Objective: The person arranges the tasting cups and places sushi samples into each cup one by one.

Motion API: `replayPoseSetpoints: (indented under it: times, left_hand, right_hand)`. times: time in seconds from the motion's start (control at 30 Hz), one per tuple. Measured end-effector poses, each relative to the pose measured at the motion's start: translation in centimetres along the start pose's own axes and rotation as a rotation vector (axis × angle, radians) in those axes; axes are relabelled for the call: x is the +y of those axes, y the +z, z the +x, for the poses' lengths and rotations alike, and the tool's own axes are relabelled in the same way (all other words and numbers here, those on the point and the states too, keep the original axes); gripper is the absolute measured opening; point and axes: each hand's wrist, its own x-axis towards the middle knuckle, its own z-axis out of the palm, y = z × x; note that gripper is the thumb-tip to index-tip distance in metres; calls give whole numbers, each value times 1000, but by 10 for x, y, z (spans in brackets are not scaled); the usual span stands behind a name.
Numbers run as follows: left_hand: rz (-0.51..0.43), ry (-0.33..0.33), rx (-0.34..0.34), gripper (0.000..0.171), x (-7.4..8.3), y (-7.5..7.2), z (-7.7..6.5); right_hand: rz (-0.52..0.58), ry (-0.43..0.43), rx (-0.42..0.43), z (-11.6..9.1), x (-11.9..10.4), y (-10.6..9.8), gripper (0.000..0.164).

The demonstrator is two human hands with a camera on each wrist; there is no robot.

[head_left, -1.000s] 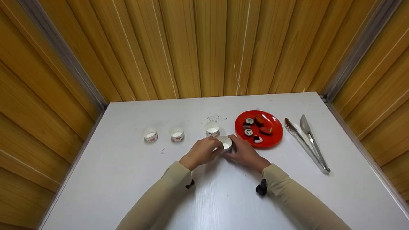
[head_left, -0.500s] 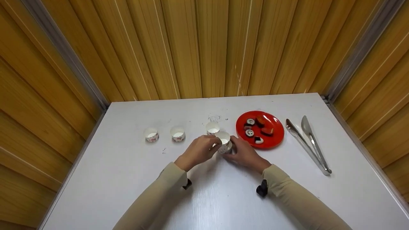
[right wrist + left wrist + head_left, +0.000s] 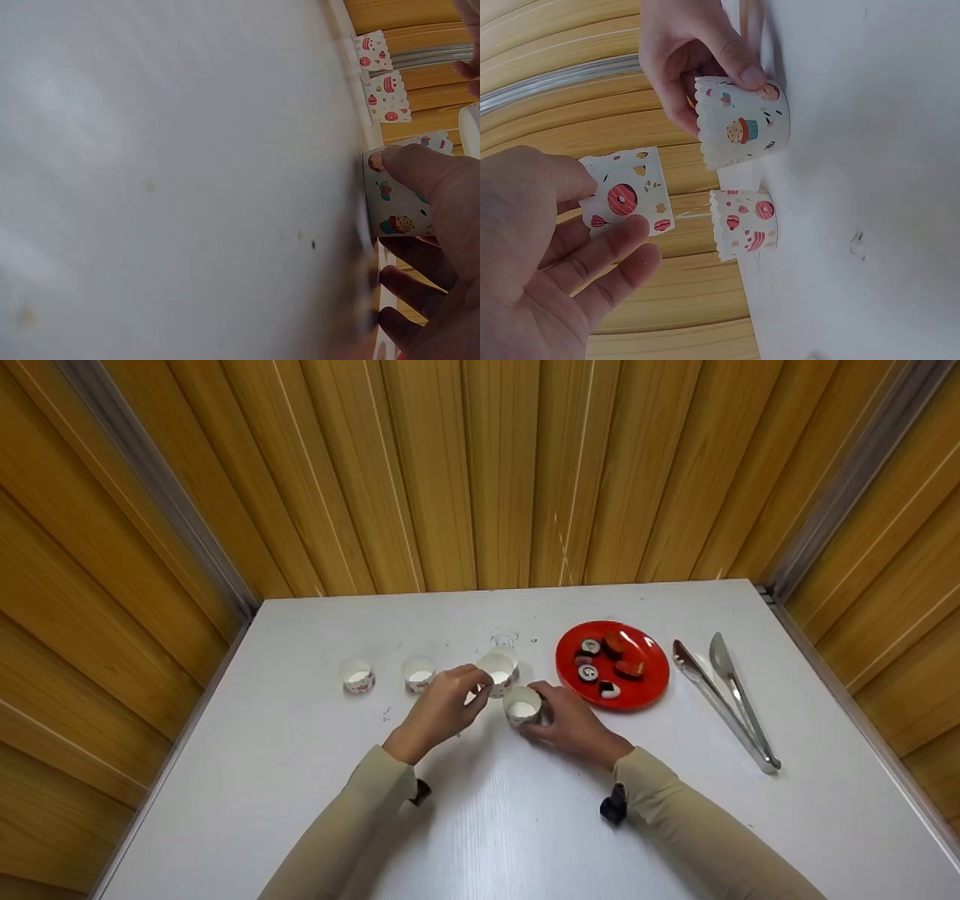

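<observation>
My left hand (image 3: pixel 444 703) pinches a white paper baking cup (image 3: pixel 632 191) printed with pink donuts, lifted off the table. In the head view it overlaps another baking cup (image 3: pixel 744 223), which stands upright behind it. My right hand (image 3: pixel 574 720) grips a baking cup with a cupcake print (image 3: pixel 746 129) by its side. That cup (image 3: pixel 523 709) stands upright on the table, its inside white and bare. In the right wrist view the right thumb lies along the cup wall (image 3: pixel 396 199).
Two more baking cups, one far left (image 3: pixel 358 678) and one nearer (image 3: pixel 418 675), stand on the white table (image 3: pixel 495 825). A red plate (image 3: pixel 649 660) of sushi pieces lies right of my right hand. Metal tongs (image 3: pixel 727 705) rest beyond it. Wooden panels (image 3: pixel 495 472) enclose the table.
My left hand has drawn one baking cup up out of the one in my right hand and carried it left. The right hand stays nearly in place, its cup slightly nearer me.
</observation>
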Motion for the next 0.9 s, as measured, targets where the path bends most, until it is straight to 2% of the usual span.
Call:
replayPoseSetpoints:
  times: [0.2, 0.47, 0.7, 0.9]
  left_hand:
    - [12, -7, 42, 6, -9, -12, -11]
    - [78, -89, 82, 9, -20, -36, -30]
    - [151, -179, 118, 7, -34, -54, -55]
    - [178, -219, 156, 8, -45, -67, -78]
  right_hand:
    - [-17, 37, -16, 0, -1, 2, 65]
    - [-35, 46, -17, 2, -3, 3, 64]
    - [-36, 31, -31, 2, -4, 2, 65]
    - [-33, 40, -40, 2, -5, 3, 65]
